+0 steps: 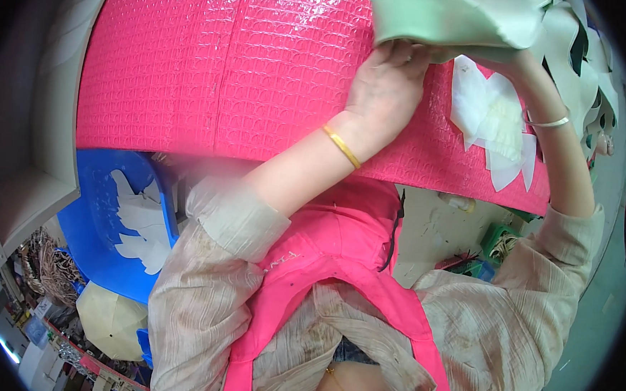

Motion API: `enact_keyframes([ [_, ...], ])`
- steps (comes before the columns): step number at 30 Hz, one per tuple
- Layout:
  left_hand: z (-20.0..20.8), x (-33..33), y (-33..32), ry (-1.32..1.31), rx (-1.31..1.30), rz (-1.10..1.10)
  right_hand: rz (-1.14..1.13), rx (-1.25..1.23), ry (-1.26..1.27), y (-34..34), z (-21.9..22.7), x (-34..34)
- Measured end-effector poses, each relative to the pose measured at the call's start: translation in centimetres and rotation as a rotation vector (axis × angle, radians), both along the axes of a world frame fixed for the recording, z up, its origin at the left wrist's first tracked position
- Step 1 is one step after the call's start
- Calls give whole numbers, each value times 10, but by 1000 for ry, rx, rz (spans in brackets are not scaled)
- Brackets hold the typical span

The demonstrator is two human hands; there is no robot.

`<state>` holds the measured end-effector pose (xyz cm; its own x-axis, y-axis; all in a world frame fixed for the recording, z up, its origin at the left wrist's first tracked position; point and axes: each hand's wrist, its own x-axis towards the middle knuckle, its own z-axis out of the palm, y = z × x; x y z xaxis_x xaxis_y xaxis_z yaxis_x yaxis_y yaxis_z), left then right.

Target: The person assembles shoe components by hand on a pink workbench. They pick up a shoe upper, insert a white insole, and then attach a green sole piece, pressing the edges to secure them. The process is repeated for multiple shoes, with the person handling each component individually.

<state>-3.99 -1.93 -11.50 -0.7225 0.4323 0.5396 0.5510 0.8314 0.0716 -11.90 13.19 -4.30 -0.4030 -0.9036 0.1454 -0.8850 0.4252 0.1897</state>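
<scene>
While both arms reach up over the pink sheet, the scene reads so:

Left hand (386, 85): palm down at the upper edge of the pink textured sheet (227, 68), fingertips tucked under the pale green material (460, 18) — its grip is closed on that material's lower edge. A gold bangle sits on the wrist.

Right hand: raised to the right of the left, but hidden behind the pale green material; I cannot tell how its grip stands. Only the forearm and a thin silver bangle (547, 122) show.

Pale green material: a folded, leather-like piece at the top of the view, held above the pink sheet, with more cut pale pieces hanging just to its right.

White cut pieces (493, 120): flat, layered shapes lying on the pink sheet, between the two forearms.

Pink textured sheet: spread wide over the counter, glossy and embossed.

Blue plastic chair (111, 219): lower left, below the sheet's edge — white cut shapes lie on its seat.
</scene>
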Motion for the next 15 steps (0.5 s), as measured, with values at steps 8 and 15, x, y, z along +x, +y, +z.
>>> enact_keyframes([
  [8,49,-29,-22,174,-558,-388,-906,176,-910,2,47,-15],
  [15,53,8,-102,59,-673,-404,-252,92,-870,-60,34,12],
])
